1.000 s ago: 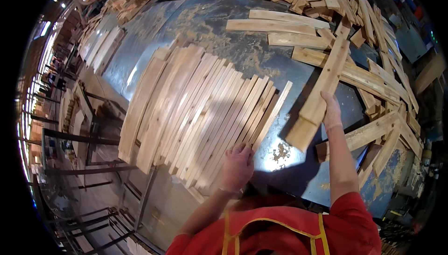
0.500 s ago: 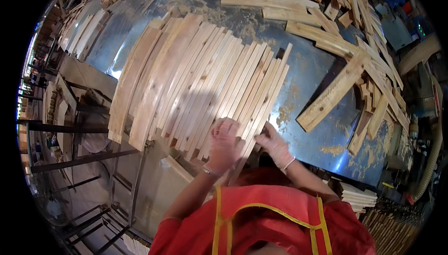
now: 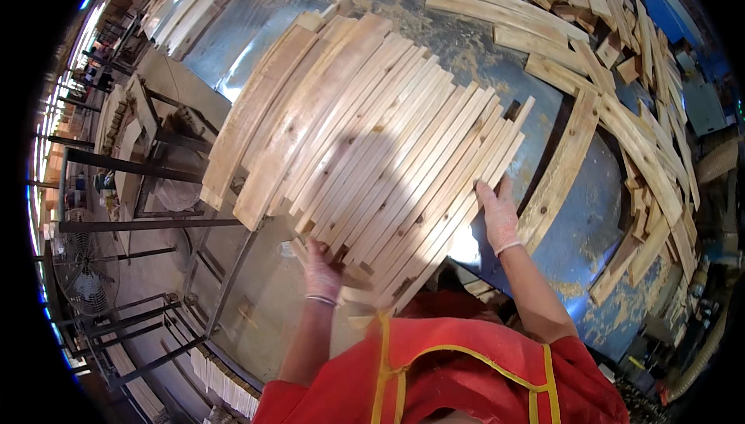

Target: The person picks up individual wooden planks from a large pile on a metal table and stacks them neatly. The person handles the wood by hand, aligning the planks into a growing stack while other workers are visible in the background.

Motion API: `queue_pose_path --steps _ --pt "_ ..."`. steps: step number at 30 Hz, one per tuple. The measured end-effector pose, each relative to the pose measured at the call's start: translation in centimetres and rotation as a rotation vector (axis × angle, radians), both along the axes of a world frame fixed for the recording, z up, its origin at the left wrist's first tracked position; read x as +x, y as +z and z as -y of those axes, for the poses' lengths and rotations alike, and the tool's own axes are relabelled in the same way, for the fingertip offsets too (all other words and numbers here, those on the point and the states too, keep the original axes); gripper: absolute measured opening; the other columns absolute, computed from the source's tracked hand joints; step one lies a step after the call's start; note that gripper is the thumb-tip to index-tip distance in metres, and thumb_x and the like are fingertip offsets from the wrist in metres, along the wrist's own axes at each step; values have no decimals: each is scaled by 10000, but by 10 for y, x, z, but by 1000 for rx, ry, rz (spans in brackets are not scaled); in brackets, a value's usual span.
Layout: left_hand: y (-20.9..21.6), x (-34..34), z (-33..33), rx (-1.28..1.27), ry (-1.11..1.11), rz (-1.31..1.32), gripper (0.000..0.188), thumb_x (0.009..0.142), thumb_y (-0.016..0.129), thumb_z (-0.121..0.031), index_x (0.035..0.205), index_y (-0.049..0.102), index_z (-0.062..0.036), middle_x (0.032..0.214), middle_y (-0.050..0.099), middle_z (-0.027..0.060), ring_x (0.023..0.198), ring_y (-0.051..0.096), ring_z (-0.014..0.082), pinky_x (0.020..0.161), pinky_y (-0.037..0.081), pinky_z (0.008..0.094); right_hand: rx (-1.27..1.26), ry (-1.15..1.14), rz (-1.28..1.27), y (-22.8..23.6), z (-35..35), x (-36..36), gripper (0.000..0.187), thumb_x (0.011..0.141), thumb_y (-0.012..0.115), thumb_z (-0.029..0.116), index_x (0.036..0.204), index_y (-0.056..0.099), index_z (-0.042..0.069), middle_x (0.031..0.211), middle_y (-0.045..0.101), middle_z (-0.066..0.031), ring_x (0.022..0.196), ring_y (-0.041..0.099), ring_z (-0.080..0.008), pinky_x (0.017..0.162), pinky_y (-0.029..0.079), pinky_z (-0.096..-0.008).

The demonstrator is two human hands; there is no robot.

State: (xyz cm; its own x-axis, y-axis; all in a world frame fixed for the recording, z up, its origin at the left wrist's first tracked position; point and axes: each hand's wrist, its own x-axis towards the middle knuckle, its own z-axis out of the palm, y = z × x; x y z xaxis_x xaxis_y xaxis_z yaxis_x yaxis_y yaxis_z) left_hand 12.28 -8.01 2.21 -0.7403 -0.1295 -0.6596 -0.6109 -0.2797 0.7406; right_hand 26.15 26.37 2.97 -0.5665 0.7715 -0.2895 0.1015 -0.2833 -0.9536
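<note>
A row of narrow wooden strips (image 3: 419,152) lies side by side, slanting across the metal table, with their near ends uneven. Wider planks (image 3: 314,106) flank the row on its left. At the near left ends of the strips is my left hand (image 3: 321,275), gloved, its fingers apart and touching the ends. My right hand (image 3: 499,214), also gloved, rests against the right edge of the row, with thumb and fingers spread. Part of its fingertips is hidden by the strips. Neither hand wraps round a single piece.
A loose plank (image 3: 560,168) lies on the metal table (image 3: 535,269) to the right of my hand. Beyond it spreads a jumbled heap of boards (image 3: 621,106). Another stack of strips (image 3: 194,16) sits far left. Metal frames (image 3: 147,224) and a fan (image 3: 85,276) stand at left.
My left hand has moved left along the near ends of the strips. My right hand has shifted up along the right edge, its fingers now spread. The view has turned slightly.
</note>
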Motion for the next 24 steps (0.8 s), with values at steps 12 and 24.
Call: queue_pose_path --steps 12,24 --pt "71 -3 -101 -610 -1388 -314 723 1001 625 -498 1460 579 59 1432 656 261 1325 632 388 1126 492 424 -55 173 168 23 -66 34 735 993 700 337 1545 444 -76 1436 631 -193 1248 615 -303 1105 461 -385" --pt "51 -32 -274 -703 -1474 -531 983 808 781 -633 1451 554 75 1457 586 320 1348 582 452 1147 474 443 -174 146 260 -24 -117 58 595 939 819 314 1364 619 -52 1140 727 -96 989 683 -208 874 553 -342"
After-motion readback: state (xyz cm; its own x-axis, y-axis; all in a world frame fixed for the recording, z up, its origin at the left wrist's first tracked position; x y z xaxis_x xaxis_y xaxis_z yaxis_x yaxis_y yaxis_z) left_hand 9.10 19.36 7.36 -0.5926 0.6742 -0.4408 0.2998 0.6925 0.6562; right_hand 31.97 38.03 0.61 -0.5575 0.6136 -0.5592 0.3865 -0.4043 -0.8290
